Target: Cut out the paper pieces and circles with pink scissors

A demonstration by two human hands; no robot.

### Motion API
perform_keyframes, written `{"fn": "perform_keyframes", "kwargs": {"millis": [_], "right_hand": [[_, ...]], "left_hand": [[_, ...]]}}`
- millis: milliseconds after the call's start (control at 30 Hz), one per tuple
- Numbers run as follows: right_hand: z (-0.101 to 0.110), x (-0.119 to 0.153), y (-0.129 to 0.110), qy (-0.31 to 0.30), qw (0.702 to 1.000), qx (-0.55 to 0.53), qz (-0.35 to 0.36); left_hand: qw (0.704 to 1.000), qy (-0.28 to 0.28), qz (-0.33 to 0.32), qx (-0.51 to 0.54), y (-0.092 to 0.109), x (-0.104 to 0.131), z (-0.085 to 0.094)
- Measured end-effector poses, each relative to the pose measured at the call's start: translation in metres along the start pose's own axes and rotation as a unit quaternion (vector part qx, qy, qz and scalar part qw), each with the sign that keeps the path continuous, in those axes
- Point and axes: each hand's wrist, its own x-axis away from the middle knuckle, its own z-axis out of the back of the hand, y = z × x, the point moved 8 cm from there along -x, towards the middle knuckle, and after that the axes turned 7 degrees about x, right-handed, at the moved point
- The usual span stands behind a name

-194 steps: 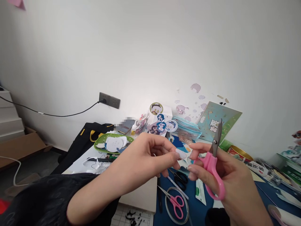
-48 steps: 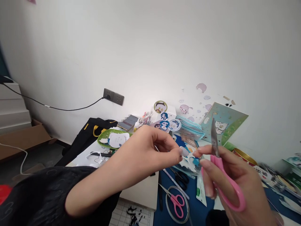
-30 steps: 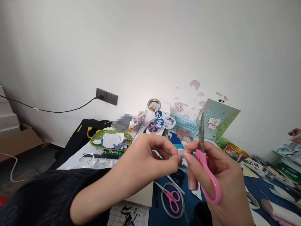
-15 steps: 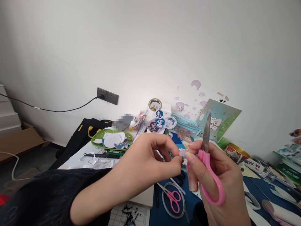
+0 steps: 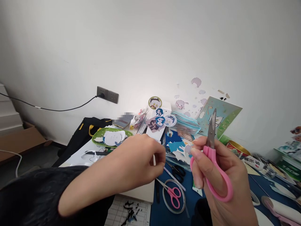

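My right hand (image 5: 221, 169) is closed round pink-handled scissors (image 5: 210, 152), their blades pointing up. Between its thumb and forefinger it also pinches a small pale grey-lilac paper cutout (image 5: 187, 149). To the left, my left hand (image 5: 143, 158) hangs apart from it with thumb and fingers curled together. Whatever those fingertips may hold is hidden. Below and between the hands, a second pair of pink scissors (image 5: 173, 195) lies inside a clear tape ring (image 5: 164, 205). Black scissors (image 5: 178, 172) lie just above them.
Paper cutouts fill a green tray (image 5: 96, 142) at the left. Round stickers (image 5: 170, 120) and a clear blue-edged pouch (image 5: 187, 122) stand by the wall. A card (image 5: 228, 113) leans there, with lilac stickers (image 5: 196, 82) above. Black scraps (image 5: 130, 213) lie on a gridded mat (image 5: 115, 213).
My left hand has moved away from the paper cutout, left and slightly down. My right hand, still holding scissors and cutout, has shifted a little to the right.
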Motion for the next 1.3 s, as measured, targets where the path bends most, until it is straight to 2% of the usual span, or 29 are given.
{"fn": "perform_keyframes", "kwargs": {"millis": [100,200,533,700,800,900,1000,1067,1300], "right_hand": [[0.002,-0.002,0.001,-0.009,1.000,0.002,0.007],[0.003,-0.003,0.002,-0.020,1.000,0.009,-0.002],[0.006,-0.003,0.001,-0.032,0.999,0.039,-0.002],[0.002,-0.005,0.000,-0.038,0.998,0.048,-0.001],[0.001,-0.006,0.000,-0.046,0.998,0.044,-0.005],[0.000,-0.005,0.002,-0.061,0.997,0.039,-0.012],[-0.001,-0.004,0.003,-0.069,0.997,0.037,-0.015],[-0.003,-0.004,0.002,-0.067,0.997,0.041,-0.013],[-0.007,-0.001,0.000,-0.063,0.997,0.038,-0.010]], "left_hand": [[0.995,-0.021,-0.017,-0.096,-0.002,0.002,-0.002],[0.988,-0.039,-0.035,-0.143,-0.002,0.004,-0.005],[0.982,-0.071,-0.048,-0.166,0.002,0.001,-0.007],[0.985,-0.067,-0.042,-0.156,0.005,0.001,-0.006],[0.994,-0.045,-0.025,-0.101,0.007,-0.001,0.000],[0.998,-0.017,-0.024,0.050,0.012,-0.003,0.010],[0.978,-0.004,-0.016,0.209,0.016,-0.003,0.017],[0.961,0.010,-0.004,0.275,0.017,-0.002,0.020],[0.929,0.010,0.047,0.368,0.015,-0.003,0.014]]}}
